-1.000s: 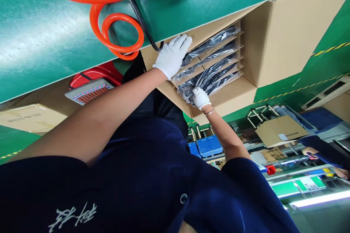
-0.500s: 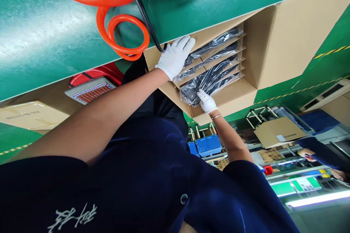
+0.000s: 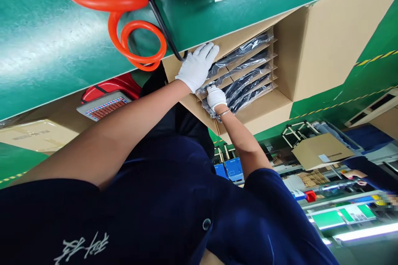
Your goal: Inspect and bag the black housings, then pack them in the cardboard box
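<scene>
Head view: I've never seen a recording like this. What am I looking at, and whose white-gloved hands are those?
The one camera sits on a person's head and looks down past their dark blue shirt. Both gloved hands are their own. The left hand lies flat and open on the near edge of a cardboard carton split into slots by cardboard dividers. The right hand grips a bagged black part in one slot. On the green bench lie an orange coiled hose and a black cable.
</scene>
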Demonstrator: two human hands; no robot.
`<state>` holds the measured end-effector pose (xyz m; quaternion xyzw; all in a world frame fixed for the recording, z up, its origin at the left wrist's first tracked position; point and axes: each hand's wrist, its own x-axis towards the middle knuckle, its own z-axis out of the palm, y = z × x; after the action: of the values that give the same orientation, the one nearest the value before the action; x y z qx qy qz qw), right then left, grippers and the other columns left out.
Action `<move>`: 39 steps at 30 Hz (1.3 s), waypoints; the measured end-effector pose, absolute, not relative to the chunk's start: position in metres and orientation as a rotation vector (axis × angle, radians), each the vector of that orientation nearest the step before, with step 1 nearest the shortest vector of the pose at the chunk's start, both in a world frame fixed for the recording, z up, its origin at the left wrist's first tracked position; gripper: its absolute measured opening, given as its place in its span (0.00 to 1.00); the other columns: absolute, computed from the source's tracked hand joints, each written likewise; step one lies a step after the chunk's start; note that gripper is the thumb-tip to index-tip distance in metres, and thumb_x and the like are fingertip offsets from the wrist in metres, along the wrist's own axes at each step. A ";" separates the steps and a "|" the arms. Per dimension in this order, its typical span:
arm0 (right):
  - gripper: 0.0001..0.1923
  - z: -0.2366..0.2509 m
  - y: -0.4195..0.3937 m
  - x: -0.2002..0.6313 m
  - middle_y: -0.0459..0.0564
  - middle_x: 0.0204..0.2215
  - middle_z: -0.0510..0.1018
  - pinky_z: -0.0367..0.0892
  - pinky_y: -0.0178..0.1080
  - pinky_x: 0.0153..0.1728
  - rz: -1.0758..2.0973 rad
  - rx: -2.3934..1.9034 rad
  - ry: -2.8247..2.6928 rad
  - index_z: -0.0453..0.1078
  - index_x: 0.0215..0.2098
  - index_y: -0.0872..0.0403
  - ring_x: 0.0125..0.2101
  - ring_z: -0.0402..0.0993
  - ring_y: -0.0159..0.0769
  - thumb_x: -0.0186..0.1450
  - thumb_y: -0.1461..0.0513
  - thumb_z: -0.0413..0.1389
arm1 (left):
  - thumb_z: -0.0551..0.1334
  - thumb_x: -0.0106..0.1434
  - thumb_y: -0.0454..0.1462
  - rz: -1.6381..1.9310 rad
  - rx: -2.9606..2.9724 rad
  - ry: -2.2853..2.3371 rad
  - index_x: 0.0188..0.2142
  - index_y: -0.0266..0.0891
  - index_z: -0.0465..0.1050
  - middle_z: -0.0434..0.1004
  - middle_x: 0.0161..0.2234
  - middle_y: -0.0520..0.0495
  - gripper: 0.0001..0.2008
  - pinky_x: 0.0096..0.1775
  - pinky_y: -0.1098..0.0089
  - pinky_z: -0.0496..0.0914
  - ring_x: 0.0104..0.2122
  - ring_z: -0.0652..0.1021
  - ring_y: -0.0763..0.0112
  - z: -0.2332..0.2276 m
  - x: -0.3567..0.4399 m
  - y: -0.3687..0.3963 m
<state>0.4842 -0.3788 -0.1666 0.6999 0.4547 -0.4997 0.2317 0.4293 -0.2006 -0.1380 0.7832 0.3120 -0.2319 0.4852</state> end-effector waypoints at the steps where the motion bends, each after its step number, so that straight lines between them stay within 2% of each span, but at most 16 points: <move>1: 0.26 -0.168 -0.378 0.483 0.61 0.58 0.75 0.74 0.48 0.50 -1.363 1.937 1.252 0.70 0.61 0.56 0.49 0.76 0.48 0.73 0.68 0.39 | 0.41 0.72 0.40 -0.561 1.907 0.755 0.74 0.40 0.46 0.53 0.74 0.57 0.31 0.72 0.54 0.48 0.73 0.47 0.63 -0.140 0.428 -0.201; 4: 0.28 -0.167 -0.383 0.484 0.61 0.65 0.69 0.74 0.49 0.51 -1.351 1.990 1.296 0.65 0.67 0.56 0.52 0.75 0.48 0.72 0.69 0.39 | 0.39 0.72 0.39 -0.559 1.915 0.728 0.74 0.39 0.43 0.51 0.74 0.61 0.32 0.72 0.56 0.40 0.73 0.40 0.68 -0.144 0.427 -0.203; 6: 0.30 -0.168 -0.385 0.485 0.60 0.68 0.64 0.73 0.50 0.54 -1.349 2.027 1.290 0.61 0.69 0.57 0.55 0.73 0.49 0.71 0.69 0.38 | 0.38 0.71 0.40 -0.569 1.935 0.709 0.74 0.38 0.41 0.54 0.73 0.64 0.33 0.72 0.58 0.32 0.73 0.34 0.71 -0.145 0.427 -0.204; 8: 0.31 -0.172 -0.383 0.486 0.60 0.70 0.62 0.73 0.50 0.55 -1.346 2.054 1.251 0.59 0.70 0.58 0.57 0.72 0.49 0.71 0.70 0.38 | 0.39 0.71 0.42 -0.606 1.968 0.699 0.74 0.39 0.42 0.60 0.71 0.64 0.34 0.71 0.61 0.28 0.72 0.31 0.73 -0.145 0.428 -0.204; 11: 0.31 -0.178 -0.374 0.486 0.63 0.66 0.66 0.73 0.49 0.53 -1.362 2.009 1.174 0.60 0.69 0.60 0.53 0.74 0.49 0.70 0.72 0.38 | 0.42 0.69 0.44 -0.646 2.005 0.694 0.74 0.40 0.44 0.65 0.69 0.62 0.35 0.70 0.62 0.26 0.72 0.31 0.72 -0.143 0.428 -0.204; 14: 0.26 -0.171 -0.374 0.490 0.63 0.57 0.74 0.74 0.49 0.52 -1.364 1.951 1.184 0.69 0.61 0.59 0.51 0.75 0.48 0.72 0.71 0.38 | 0.42 0.70 0.42 -0.598 1.997 0.694 0.74 0.37 0.41 0.63 0.70 0.61 0.35 0.70 0.59 0.22 0.72 0.30 0.73 -0.145 0.428 -0.204; 16: 0.23 -0.157 -0.385 0.496 0.62 0.55 0.75 0.73 0.48 0.52 -1.363 1.935 1.239 0.72 0.56 0.56 0.50 0.74 0.46 0.72 0.70 0.40 | 0.42 0.70 0.41 -0.566 1.986 0.696 0.74 0.37 0.41 0.63 0.70 0.62 0.34 0.69 0.60 0.21 0.72 0.29 0.74 -0.146 0.427 -0.205; 20: 0.23 -0.130 -0.420 0.509 0.61 0.55 0.75 0.71 0.48 0.56 -1.386 1.959 1.307 0.73 0.55 0.56 0.53 0.72 0.47 0.70 0.70 0.43 | 0.46 0.69 0.42 -0.534 1.983 0.681 0.74 0.39 0.43 0.65 0.69 0.62 0.35 0.69 0.60 0.22 0.72 0.29 0.73 -0.149 0.425 -0.206; 26: 0.31 -0.124 -0.452 0.517 0.58 0.66 0.68 0.66 0.49 0.64 -1.452 2.035 1.355 0.70 0.64 0.57 0.63 0.68 0.46 0.64 0.72 0.44 | 0.42 0.70 0.40 -0.488 1.955 0.696 0.74 0.38 0.43 0.67 0.67 0.60 0.34 0.70 0.61 0.26 0.72 0.35 0.72 -0.149 0.424 -0.207; 30: 0.35 -0.121 -0.458 0.520 0.55 0.71 0.62 0.66 0.49 0.64 -1.478 1.986 1.414 0.64 0.70 0.56 0.66 0.66 0.46 0.65 0.72 0.44 | 0.38 0.70 0.39 -0.500 1.930 0.699 0.74 0.37 0.43 0.66 0.68 0.59 0.33 0.70 0.62 0.28 0.71 0.37 0.72 -0.150 0.425 -0.207; 36: 0.33 -0.114 -0.458 0.521 0.56 0.70 0.63 0.68 0.49 0.62 -1.458 1.909 1.461 0.65 0.69 0.55 0.63 0.70 0.47 0.68 0.71 0.43 | 0.41 0.71 0.39 -0.477 1.958 0.685 0.74 0.38 0.41 0.65 0.69 0.60 0.33 0.69 0.61 0.25 0.72 0.36 0.71 -0.152 0.424 -0.208; 39: 0.32 -0.111 -0.458 0.522 0.57 0.70 0.63 0.69 0.48 0.60 -1.460 1.843 1.488 0.66 0.69 0.56 0.60 0.72 0.47 0.68 0.71 0.44 | 0.38 0.72 0.36 -0.492 1.975 0.683 0.74 0.37 0.41 0.63 0.70 0.59 0.31 0.70 0.61 0.29 0.71 0.39 0.74 -0.151 0.424 -0.209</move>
<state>0.5219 -0.4577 -0.1107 0.6517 0.5260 -0.5164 0.1787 0.4242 -0.2085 -0.1510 0.8084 0.2796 -0.2013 0.4773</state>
